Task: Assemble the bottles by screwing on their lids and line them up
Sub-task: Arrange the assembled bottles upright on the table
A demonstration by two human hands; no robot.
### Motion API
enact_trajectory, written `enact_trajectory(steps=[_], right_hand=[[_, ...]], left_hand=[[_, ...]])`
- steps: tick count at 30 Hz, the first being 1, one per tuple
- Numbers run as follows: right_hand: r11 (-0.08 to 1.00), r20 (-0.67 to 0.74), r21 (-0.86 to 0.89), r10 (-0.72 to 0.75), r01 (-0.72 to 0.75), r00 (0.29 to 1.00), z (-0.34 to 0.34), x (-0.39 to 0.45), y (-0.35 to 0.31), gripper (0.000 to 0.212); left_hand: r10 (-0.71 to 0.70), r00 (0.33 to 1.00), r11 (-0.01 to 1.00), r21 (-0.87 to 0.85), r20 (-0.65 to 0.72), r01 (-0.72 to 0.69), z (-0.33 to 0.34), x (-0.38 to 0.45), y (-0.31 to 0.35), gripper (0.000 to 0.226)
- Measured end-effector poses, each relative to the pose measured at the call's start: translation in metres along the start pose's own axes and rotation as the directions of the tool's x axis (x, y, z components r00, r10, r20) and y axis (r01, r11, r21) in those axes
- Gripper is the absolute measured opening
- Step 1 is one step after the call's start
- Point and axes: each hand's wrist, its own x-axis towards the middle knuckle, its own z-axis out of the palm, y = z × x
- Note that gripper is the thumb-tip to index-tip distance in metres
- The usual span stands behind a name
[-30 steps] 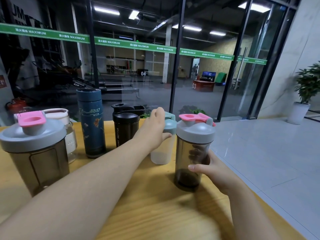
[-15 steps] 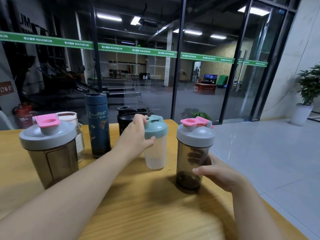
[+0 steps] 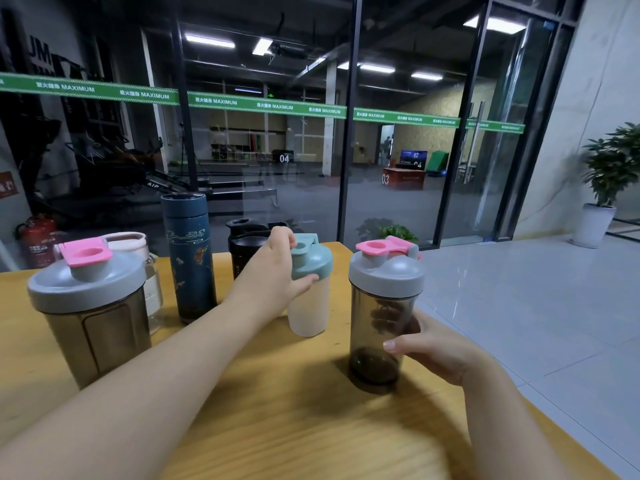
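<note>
On wooden table [image 3: 311, 427], before a glass wall: six bottles, all upright. Nearest left, big smoky shaker [image 3: 93, 317], grey lid, pink flip cap, untouched. Right of centre, second smoky shaker [image 3: 381, 320], same grey-and-pink lid in place; right hand [image 3: 429, 344] wrapped round lower body, fingers visible through tinted wall, thumb on near side. Back row, tall dark-blue flask [image 3: 188, 258], lid on, standing apart from both hands. Centre, frosted white bottle [image 3: 308, 303] with teal lid [image 3: 310, 259] seated on top; left hand [image 3: 273, 278] curled over that lid, thumb against its front rim, fingers over the far side. Behind left hand, black bottle [image 3: 244, 247], mostly hidden, lid state unclear. Far left, behind big shaker, small clear bottle [image 3: 150, 285] with pale cap.
</note>
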Motion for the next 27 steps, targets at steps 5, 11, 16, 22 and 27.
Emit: enact_trajectory(steps=[5, 11, 16, 22, 27], right_hand=[[0.999, -0.008, 0.036, 0.014, -0.014, 1.000, -0.001, 0.001, 0.002, 0.080], [0.999, -0.010, 0.024, 0.021, -0.021, 1.000, -0.003, 0.001, 0.003, 0.078], [0.999, 0.011, 0.028, 0.020, -0.020, 1.000, -0.006, 0.002, 0.007, 0.087], [0.998, 0.039, 0.058, 0.000, -0.003, 0.999, -0.009, 0.003, 0.008, 0.091], [0.998, 0.084, 0.063, 0.004, -0.009, 0.996, -0.010, -0.001, 0.007, 0.091]], left_hand=[[-0.145, 0.983, 0.988, -0.066, -0.114, 0.138, 0.014, 0.012, 0.013, 0.067], [-0.192, 0.961, 0.972, -0.175, -0.198, 0.158, 0.021, 0.017, 0.020, 0.040], [-0.154, 0.962, 0.976, -0.184, -0.227, 0.113, 0.004, 0.007, 0.011, 0.040], [-0.088, 0.975, 0.986, -0.156, -0.206, 0.056, -0.032, -0.017, -0.001, 0.039], [-0.062, 0.979, 0.989, -0.144, -0.195, 0.034, -0.052, -0.046, -0.014, 0.043]])
